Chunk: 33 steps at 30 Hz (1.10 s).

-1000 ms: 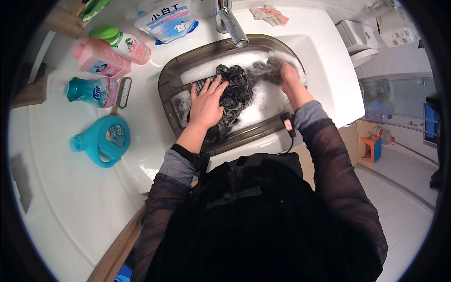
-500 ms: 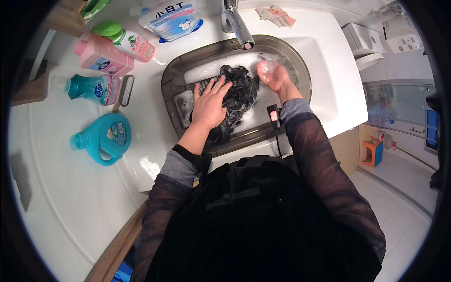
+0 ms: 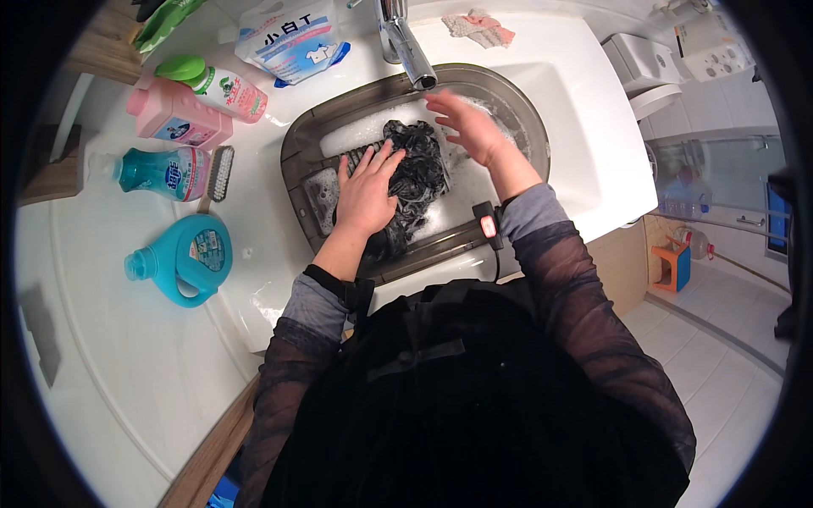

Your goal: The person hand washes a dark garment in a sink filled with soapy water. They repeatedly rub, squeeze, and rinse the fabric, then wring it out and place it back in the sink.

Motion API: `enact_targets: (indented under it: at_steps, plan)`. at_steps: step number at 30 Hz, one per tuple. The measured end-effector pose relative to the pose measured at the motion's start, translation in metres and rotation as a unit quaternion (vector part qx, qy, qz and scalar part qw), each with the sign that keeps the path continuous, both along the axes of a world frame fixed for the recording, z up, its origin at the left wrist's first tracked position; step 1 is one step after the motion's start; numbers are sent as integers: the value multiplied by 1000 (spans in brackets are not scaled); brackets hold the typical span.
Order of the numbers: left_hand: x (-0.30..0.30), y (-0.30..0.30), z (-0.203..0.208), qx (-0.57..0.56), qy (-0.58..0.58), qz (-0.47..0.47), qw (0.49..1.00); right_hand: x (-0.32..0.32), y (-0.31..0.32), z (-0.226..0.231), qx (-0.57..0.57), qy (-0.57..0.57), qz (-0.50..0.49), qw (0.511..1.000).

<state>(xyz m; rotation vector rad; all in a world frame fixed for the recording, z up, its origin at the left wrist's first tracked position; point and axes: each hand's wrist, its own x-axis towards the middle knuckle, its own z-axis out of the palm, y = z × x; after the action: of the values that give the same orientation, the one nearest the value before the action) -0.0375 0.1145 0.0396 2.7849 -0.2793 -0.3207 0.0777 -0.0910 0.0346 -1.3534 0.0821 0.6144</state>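
A wet black cloth (image 3: 421, 169) lies bunched on a ridged washboard (image 3: 356, 158) inside a grey translucent basin (image 3: 288, 165). White suds (image 3: 356, 135) float around it. My left hand (image 3: 366, 193) rests on the cloth's left side with fingers spread, partly over the ridges. Above the basin's right half my right hand (image 3: 468, 129) is raised, palm to the left, fingers apart and holding nothing. Its fingertips are just below and right of the chrome faucet spout (image 3: 415, 68). Whether the faucet runs cannot be made out.
On the counter's left stand a blue jug (image 3: 190, 258), a teal bottle (image 3: 161, 173), a scrub brush (image 3: 221, 173), a pink bottle (image 3: 182, 118) and a green-capped bottle (image 3: 237, 93). A detergent bag (image 3: 288, 42) stands behind the basin. A crumpled cloth (image 3: 478, 28) lies at the back.
My right hand has risen toward the faucet and turned from palm up, with suds or water in it, to palm sideways. My left hand stays on the black cloth. The view has shifted slightly.
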Motion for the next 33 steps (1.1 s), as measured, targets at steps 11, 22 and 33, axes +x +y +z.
enact_targets:
  at_steps: [11,22,33]
  plan:
    - [-2,1,-11,21,-19,37,999,5,5,-86,-462,-156,-28,873]
    - [0,3,-17,31,-25,29,999,-70,56,-20,-315,-485,137,804]
    - [-1,5,-13,-44,-45,43,997,-74,60,-23,-247,-570,183,762]
